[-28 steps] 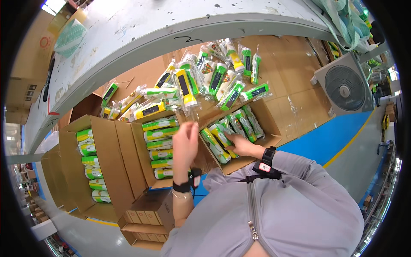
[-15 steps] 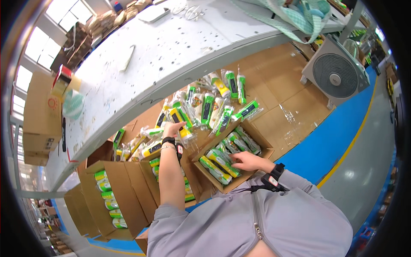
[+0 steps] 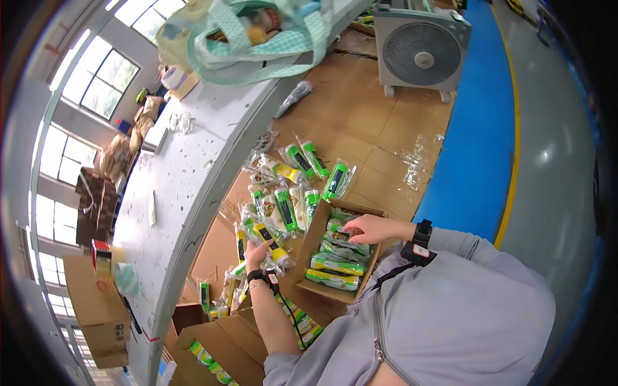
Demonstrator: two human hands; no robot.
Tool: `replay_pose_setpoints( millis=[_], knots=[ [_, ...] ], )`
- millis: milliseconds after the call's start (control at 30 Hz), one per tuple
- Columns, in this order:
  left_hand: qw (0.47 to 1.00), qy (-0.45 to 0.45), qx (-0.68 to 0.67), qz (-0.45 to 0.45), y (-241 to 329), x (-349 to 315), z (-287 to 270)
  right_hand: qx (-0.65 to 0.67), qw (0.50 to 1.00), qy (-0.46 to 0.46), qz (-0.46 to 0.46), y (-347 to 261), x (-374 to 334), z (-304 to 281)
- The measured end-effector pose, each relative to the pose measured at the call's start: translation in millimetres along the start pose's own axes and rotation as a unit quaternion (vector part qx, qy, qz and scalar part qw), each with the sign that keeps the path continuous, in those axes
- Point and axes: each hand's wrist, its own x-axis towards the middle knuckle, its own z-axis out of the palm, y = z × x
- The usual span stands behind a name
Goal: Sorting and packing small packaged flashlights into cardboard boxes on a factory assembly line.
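1. Presently, left hand [image 3: 255,252] fingers closed around a yellow-green packet [image 3: 269,240] in the floor pile.
2. Right hand [image 3: 364,228] fingers spread, touching packets inside the open cardboard box [image 3: 311,239].
3. Nearby: white bench [image 3: 193,167], fan [image 3: 420,45].

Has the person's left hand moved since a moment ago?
Yes. The left hand left the open box and reached out to the loose packets piled beside it.

Bare cardboard floor [image 3: 380,154] open toward fan [image 3: 420,48], loose packets [image 3: 283,206] crowding beside open box [image 3: 309,248]
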Motion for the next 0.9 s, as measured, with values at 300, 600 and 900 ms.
replay_pose_setpoints(
  millis=[300, 600, 900],
  knots=[
    [0.977, -0.027, -0.157, 0.145, 85, -84, -23, 0.063, 0.998, 0.014, -0.024, -19, -2, 6],
    [0.787, 0.208, -0.025, 0.580, 154, -226, 17, 0.474, 0.860, -0.077, 0.171, -67, 9, -7],
    [0.785, 0.090, 0.021, 0.612, 120, -279, 101, 0.324, 0.898, -0.185, 0.233, -77, -8, -14]
  ],
)
